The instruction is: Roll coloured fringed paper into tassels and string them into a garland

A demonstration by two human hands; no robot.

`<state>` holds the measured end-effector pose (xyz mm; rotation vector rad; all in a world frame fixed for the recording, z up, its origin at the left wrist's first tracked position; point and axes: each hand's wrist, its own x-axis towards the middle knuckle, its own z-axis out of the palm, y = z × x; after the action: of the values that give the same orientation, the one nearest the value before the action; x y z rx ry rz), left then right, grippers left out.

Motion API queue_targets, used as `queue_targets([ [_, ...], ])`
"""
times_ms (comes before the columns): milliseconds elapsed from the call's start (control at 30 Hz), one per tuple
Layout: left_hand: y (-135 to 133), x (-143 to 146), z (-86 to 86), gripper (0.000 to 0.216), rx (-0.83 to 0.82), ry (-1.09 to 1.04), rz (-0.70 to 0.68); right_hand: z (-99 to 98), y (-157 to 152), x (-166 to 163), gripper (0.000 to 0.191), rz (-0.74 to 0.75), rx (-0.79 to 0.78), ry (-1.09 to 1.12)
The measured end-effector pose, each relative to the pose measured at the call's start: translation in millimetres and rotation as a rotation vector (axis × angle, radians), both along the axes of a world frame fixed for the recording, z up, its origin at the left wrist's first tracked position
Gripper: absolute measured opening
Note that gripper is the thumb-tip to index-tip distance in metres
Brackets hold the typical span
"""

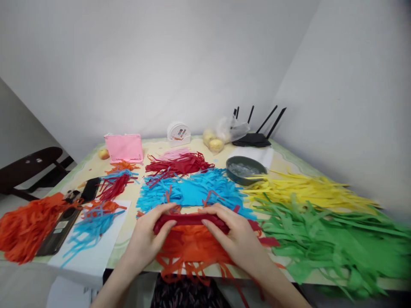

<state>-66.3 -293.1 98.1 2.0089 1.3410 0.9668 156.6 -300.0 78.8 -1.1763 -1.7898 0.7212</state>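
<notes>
A left hand point(148, 234) and a right hand point(236, 235) hold a dark red strip point(189, 220) level above orange fringed paper point(192, 247) at the near edge of a table point(287, 160). Each hand's thumb and fingers are clamped on one end of the strip, seemingly rolled paper, though blur hides detail. Blue fringed paper point(194, 192) lies just beyond; yellow streamers point(308, 191) and green streamers point(334, 239) spread rightward

Smooth, papery red roll point(189, 220); matt, papery green strips point(349, 244); thin see-through plastic bag point(236, 128).
</notes>
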Motion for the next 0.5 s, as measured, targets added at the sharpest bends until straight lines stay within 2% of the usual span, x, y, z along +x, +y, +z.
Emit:
queue_targets([
  [100,1.3,-2.0,-1.2,0.011,-0.052,0.029,-0.007,-0.2,1.0,0.2,0.009,0.005,-0.057,0.053],
  [267,-3.0,-1.2,-1.9,0.016,-0.357,-0.364,-0.136,-3.4,-1.9,0.3,0.012,0.072,-0.194,0.244],
  [500,-1.0,-3.6,-16.1,0.02,-0.43,-0.609,-0.123,-12.9,-0.9,-2.3,0.018,0.084,-0.224,0.474],
])
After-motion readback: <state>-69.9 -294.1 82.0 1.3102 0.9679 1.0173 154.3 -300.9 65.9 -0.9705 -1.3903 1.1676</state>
